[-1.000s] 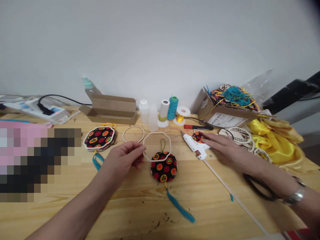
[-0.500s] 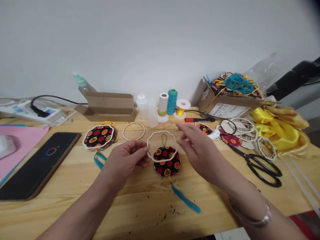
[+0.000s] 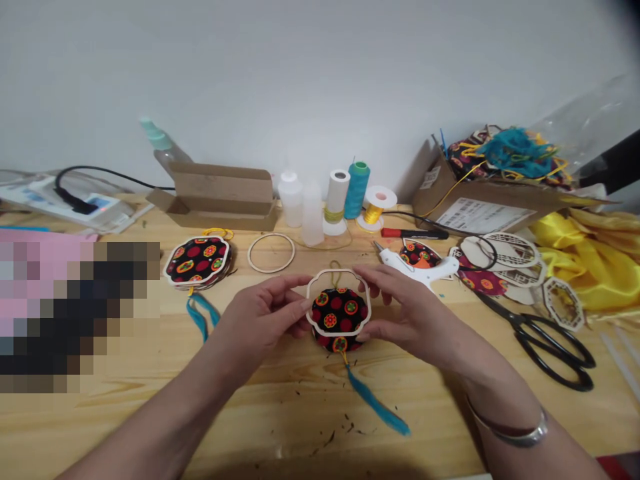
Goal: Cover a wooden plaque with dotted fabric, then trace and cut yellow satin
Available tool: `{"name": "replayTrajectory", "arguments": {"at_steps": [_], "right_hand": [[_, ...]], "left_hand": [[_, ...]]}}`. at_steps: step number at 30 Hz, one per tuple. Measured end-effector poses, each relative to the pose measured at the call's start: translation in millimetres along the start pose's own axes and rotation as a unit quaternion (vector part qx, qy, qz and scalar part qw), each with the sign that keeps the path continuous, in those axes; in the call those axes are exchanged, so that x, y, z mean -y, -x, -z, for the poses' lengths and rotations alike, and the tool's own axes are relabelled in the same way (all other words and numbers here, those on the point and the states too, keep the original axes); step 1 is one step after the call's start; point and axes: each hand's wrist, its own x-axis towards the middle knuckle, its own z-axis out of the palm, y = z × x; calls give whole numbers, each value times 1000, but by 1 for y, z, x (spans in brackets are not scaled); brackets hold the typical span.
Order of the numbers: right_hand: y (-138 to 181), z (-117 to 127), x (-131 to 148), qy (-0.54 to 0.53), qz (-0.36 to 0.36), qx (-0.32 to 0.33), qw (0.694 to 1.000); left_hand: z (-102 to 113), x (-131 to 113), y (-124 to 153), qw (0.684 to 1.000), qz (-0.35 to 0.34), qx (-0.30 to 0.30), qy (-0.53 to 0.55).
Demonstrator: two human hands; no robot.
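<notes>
My left hand (image 3: 270, 308) pinches the left edge of a thin pale scalloped frame (image 3: 339, 334) between thumb and fingers. On the frame's right side, the thumb and fingertips of my right hand (image 3: 403, 312) close on its edge. Through the frame I see a black fabric pendant (image 3: 334, 313) with red and orange flower prints, lying on the table just below. A yellow-green cord loop (image 3: 336, 267) extends from its top, and a blue tassel (image 3: 376, 403) trails from its bottom toward the right.
Left lies a stack of matching framed pendants (image 3: 196, 261), beside a thin wooden ring (image 3: 251, 255). A white glue gun (image 3: 425, 272) and black scissors (image 3: 555, 350) lie right. Behind stand bottles (image 3: 291, 200), thread spools (image 3: 358, 193) and cardboard boxes (image 3: 220, 193). Dark scraps dot the front.
My right hand has come in to the frame's right edge. The frame has moved lower over the pendant, still in my left hand. The whole glue gun now shows.
</notes>
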Motion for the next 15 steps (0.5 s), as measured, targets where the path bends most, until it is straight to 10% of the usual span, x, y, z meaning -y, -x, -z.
{"name": "replayTrajectory", "arguments": {"at_steps": [15], "right_hand": [[3, 8, -6, 57, 25, 10, 998]], "left_hand": [[0, 6, 7, 967, -96, 65, -228]]}}
